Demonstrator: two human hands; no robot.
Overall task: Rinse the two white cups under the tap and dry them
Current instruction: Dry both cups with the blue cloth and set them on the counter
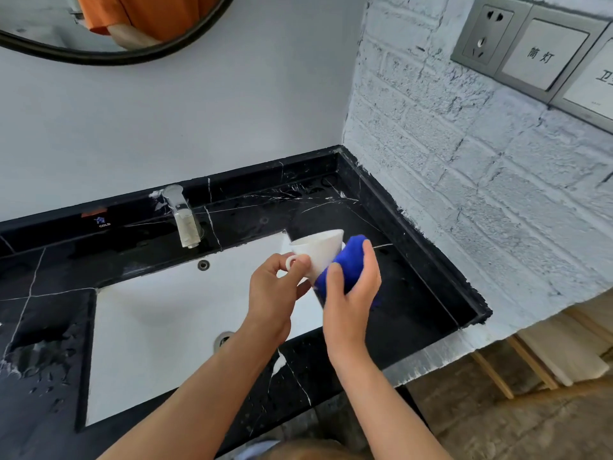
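Observation:
One white cup (320, 249) is tilted on its side above the right end of the white sink (159, 313), its mouth facing up and right. My left hand (277, 293) pinches its handle. My right hand (351, 290) presses a blue cloth (348, 260) against the cup's lower side and base. The chrome tap (184, 215) stands behind the sink with no water running from it. Only this one cup is in view.
The black marble counter (408, 287) surrounds the sink, with water drops on its left part. A white brick wall with a socket and switches (530, 44) rises on the right. A round mirror (109, 28) hangs above. Wooden slats (547, 353) lie beyond the counter's right end.

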